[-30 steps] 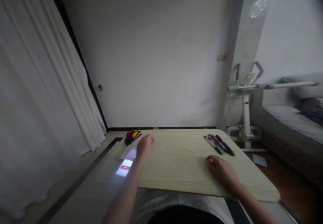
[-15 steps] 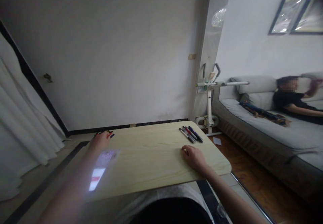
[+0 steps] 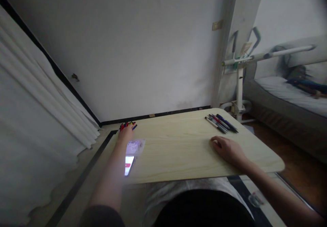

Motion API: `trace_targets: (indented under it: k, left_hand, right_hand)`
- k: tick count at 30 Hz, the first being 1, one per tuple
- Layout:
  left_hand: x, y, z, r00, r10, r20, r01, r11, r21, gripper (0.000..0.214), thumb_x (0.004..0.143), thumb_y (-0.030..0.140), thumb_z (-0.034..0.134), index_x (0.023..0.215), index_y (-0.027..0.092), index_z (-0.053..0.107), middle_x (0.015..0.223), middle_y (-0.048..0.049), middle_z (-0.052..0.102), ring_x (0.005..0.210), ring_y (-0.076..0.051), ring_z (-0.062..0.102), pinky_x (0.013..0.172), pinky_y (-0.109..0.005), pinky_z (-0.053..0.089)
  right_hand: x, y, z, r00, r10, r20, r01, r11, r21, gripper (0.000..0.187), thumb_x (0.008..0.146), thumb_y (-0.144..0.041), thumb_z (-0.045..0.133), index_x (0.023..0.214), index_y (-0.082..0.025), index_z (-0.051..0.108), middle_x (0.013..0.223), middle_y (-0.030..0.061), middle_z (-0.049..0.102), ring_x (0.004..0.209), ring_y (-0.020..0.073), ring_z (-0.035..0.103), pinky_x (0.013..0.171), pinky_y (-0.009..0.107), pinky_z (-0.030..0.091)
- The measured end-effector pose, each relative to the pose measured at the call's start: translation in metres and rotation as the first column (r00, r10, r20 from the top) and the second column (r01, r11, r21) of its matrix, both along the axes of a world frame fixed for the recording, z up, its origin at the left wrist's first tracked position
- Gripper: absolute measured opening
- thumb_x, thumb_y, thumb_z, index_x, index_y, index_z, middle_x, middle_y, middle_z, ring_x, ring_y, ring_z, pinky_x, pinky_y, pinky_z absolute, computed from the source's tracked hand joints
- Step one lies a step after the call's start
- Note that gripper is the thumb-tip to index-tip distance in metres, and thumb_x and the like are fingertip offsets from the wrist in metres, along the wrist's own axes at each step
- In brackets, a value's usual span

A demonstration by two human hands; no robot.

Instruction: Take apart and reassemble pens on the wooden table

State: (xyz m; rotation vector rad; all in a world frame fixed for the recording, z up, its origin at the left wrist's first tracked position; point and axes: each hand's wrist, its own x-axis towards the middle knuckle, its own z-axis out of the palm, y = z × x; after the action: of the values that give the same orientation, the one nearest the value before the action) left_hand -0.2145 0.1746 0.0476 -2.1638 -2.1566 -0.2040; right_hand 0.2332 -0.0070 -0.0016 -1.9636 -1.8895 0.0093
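My left hand (image 3: 126,132) reaches to the far left corner of the table, over a bunch of coloured pens (image 3: 123,126) in red, yellow, blue and black. Its fingers are hidden among them, so I cannot make out whether it grips any. Below that hand lies a clear plastic bag or sheet (image 3: 138,146) with purple print. A phone with a lit screen (image 3: 129,165) lies nearer me, partly behind my left forearm. My right hand (image 3: 227,148) rests on the right part of the table, fingers curled in and holding nothing visible. Beyond it lie several pens (image 3: 221,123) side by side.
The pale wooden table (image 3: 176,152) has rounded corners and stands before a white wall. White curtains (image 3: 51,124) hang at the left. A white exercise machine (image 3: 240,84) and a grey sofa (image 3: 276,101) stand at the right.
The view has swung left and tilted down, so the person on the sofa is out of sight. My left hand stays at the coloured pens, and my right hand still rests on the table.
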Motion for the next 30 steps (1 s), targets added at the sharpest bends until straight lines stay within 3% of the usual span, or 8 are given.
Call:
trace_targets:
  k: [6, 12, 21, 25, 30]
  left_hand:
    - [-0.006, 0.021, -0.015, 0.997, -0.038, -0.063, 0.04, 0.999, 0.036, 0.035, 0.079, 0.024, 0.045, 0.114, 0.022, 0.05, 0.109, -0.0099, 0.058, 0.093, -0.023, 0.055, 0.074, -0.031, 0.041]
    - [-0.01, 0.035, -0.024, 0.999, -0.006, -0.052, 0.006, 1.0, 0.012, 0.037, 0.078, 0.03, 0.045, 0.113, 0.019, 0.051, 0.106, -0.0123, 0.059, 0.091, -0.026, 0.056, 0.073, -0.033, 0.042]
    - [-0.01, 0.034, -0.022, 0.998, 0.035, -0.057, -0.038, 0.998, -0.059, 0.035, 0.076, 0.025, 0.045, 0.11, 0.02, 0.054, 0.103, -0.0105, 0.061, 0.086, -0.024, 0.056, 0.07, -0.03, 0.041]
    - [-0.003, 0.033, -0.02, 0.994, 0.005, -0.107, -0.013, 0.997, -0.078, 0.03, 0.078, 0.023, 0.042, 0.102, 0.015, 0.059, 0.097, -0.0123, 0.062, 0.083, -0.023, 0.056, 0.071, -0.032, 0.04]
    - [0.01, 0.03, -0.018, 0.985, -0.043, -0.165, 0.029, 0.996, -0.083, 0.029, 0.079, 0.025, 0.038, 0.089, 0.016, 0.063, 0.091, -0.013, 0.063, 0.084, -0.023, 0.057, 0.07, -0.031, 0.04]
  right_hand:
    - [-0.001, 0.001, 0.001, 1.0, -0.005, -0.006, 0.005, 1.0, 0.023, 0.023, 0.078, -0.028, 0.043, 0.091, -0.023, 0.062, 0.081, 0.0031, 0.066, 0.067, 0.0164, 0.058, 0.058, 0.024, 0.034]
    - [-0.003, 0.001, 0.003, 0.999, -0.035, -0.006, 0.035, 0.999, 0.022, 0.022, 0.078, -0.025, 0.044, 0.091, -0.022, 0.061, 0.082, 0.003, 0.065, 0.071, 0.0156, 0.058, 0.062, 0.023, 0.034]
    - [-0.002, 0.002, 0.002, 0.999, -0.041, -0.007, 0.041, 0.999, -0.001, 0.023, 0.078, -0.025, 0.045, 0.093, -0.023, 0.061, 0.083, 0.0026, 0.065, 0.072, 0.015, 0.057, 0.063, 0.022, 0.033]
    - [-0.004, 0.001, 0.005, 0.999, -0.044, -0.002, 0.044, 0.999, -0.001, 0.023, 0.078, -0.025, 0.044, 0.093, -0.023, 0.061, 0.084, 0.0026, 0.065, 0.071, 0.0144, 0.057, 0.062, 0.022, 0.032]
    - [-0.005, 0.0, 0.006, 0.999, -0.05, 0.006, 0.05, 0.999, -0.004, 0.024, 0.079, -0.025, 0.042, 0.094, -0.023, 0.061, 0.082, 0.0024, 0.065, 0.068, 0.0144, 0.056, 0.06, 0.023, 0.031]
